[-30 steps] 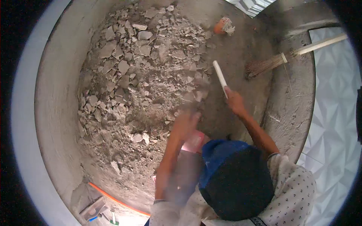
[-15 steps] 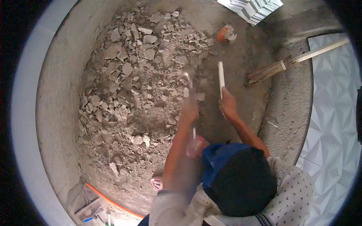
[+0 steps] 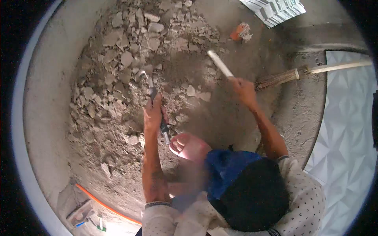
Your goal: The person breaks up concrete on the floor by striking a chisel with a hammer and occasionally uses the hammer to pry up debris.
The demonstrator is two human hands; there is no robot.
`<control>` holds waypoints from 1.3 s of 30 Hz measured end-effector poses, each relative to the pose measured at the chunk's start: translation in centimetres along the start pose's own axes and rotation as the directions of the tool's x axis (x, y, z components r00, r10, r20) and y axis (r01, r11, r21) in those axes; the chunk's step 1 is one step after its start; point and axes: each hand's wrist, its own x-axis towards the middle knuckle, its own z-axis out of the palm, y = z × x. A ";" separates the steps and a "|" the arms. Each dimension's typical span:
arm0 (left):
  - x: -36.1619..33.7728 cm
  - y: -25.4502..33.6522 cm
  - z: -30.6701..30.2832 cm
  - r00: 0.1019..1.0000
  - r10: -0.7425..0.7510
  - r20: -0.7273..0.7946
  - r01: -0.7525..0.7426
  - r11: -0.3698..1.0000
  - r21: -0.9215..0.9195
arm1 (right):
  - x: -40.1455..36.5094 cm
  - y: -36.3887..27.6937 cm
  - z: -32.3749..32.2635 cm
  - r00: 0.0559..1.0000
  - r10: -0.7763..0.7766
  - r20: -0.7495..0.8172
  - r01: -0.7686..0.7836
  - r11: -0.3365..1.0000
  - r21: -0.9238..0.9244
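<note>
My left hand point(image 3: 152, 116) is closed round the dark grip of a metal hand tool point(image 3: 153, 93) with a bright, curved tip. The tool's head lies over the rubble point(image 3: 128, 59), and its metal butt sticks out below my fist. My right hand point(image 3: 244, 91) grips one end of a pale stick point(image 3: 219, 63), which slants up and left above the dusty floor. Below and between my hands is a pink rounded thing point(image 3: 191, 146), partly blurred, whose kind I cannot make out. A blue and black cap point(image 3: 248, 192) covers much of the lower view.
A straw broom point(image 3: 277, 78) with a wooden handle lies at the right, beside white patterned panels point(image 3: 340, 129). An orange object point(image 3: 237, 32) and stacked tiles point(image 3: 275, 11) are at the top. An orange hose point(image 3: 106, 205) and a flat trowel-like tool point(image 3: 78, 213) lie lower left.
My left hand has swung left over the rubble with the metal tool. My right hand has shifted slightly right and up, and its stick now tilts left. The view has shifted slightly.
</note>
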 end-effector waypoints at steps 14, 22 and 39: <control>-4.3 9.4 4.1 0.924 0.382 -0.003 -0.379 0.918 0.114 | 2.1 1.3 -4.6 0.977 -0.056 0.204 0.175 0.757 -0.630; -4.4 2.9 11.3 0.906 0.342 -0.250 -0.290 0.931 0.224 | 3.7 -1.5 -5.9 0.948 -0.195 0.252 0.316 0.669 -0.673; -0.6 -3.0 12.2 0.859 0.504 0.091 -0.474 0.717 0.511 | 4.9 -6.0 -6.4 0.935 -0.092 0.344 0.319 0.645 -0.695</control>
